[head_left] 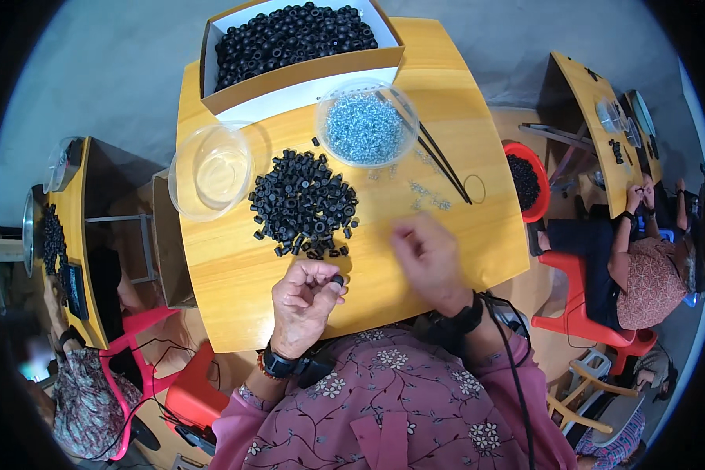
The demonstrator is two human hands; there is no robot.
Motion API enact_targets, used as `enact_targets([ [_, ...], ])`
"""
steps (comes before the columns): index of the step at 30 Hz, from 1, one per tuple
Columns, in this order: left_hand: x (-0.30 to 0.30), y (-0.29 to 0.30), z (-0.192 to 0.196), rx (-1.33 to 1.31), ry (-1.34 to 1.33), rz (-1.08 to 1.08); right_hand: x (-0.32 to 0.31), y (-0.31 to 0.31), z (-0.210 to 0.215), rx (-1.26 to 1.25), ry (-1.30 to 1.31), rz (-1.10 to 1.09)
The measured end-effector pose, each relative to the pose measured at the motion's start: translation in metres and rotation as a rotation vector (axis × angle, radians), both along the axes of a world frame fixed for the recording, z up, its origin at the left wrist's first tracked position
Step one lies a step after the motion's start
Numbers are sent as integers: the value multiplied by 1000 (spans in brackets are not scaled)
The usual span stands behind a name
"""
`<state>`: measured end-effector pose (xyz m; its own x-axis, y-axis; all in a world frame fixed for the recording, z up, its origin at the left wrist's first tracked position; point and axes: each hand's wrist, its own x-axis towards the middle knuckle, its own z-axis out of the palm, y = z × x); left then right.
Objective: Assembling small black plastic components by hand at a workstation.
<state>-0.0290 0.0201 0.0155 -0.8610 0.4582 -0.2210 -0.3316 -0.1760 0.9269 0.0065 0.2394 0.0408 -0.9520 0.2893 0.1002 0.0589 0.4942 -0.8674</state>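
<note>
Between thumb and fingers, my left hand (pixel 299 304) pinches a small black rubber-like cap (pixel 337 280) near the front of the yellow table (pixel 392 298). To the right, my right hand (pixel 431 262) hovers with its fingers curled in and smeared by motion, so what they hold, if anything, cannot be made out. Just beyond it lie several loose tiny clear pieces (pixel 429 197). A heap of short black cylindrical caps (pixel 301 200) spreads beyond my left hand. Behind the heap stands a clear round tub (pixel 366 125) full of tiny bluish clear pieces.
A cardboard box (pixel 301 78) of black round parts stands at the far edge. A clear tub (pixel 214 174) sits left, black tweezers (pixel 440 160) and a thin ring (pixel 475 188) right. A red basin (pixel 527 182) stands beyond the table. Other people work at side tables.
</note>
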Motion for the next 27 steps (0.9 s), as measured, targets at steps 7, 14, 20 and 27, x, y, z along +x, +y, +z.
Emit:
enact_targets([
  [7,4,-1,-1,-67,53,-56,-11,33,-8,315,49,-189],
  [14,2,-2,-3,-122,123,-96,-18,34,-7,465,11,-139],
  [20,3,-4,-7,-130,165,-111,-13,39,8,162,64,-175],
  [27,3,-3,-6,-118,142,-108,-11,46,10,80,61,-227],
])
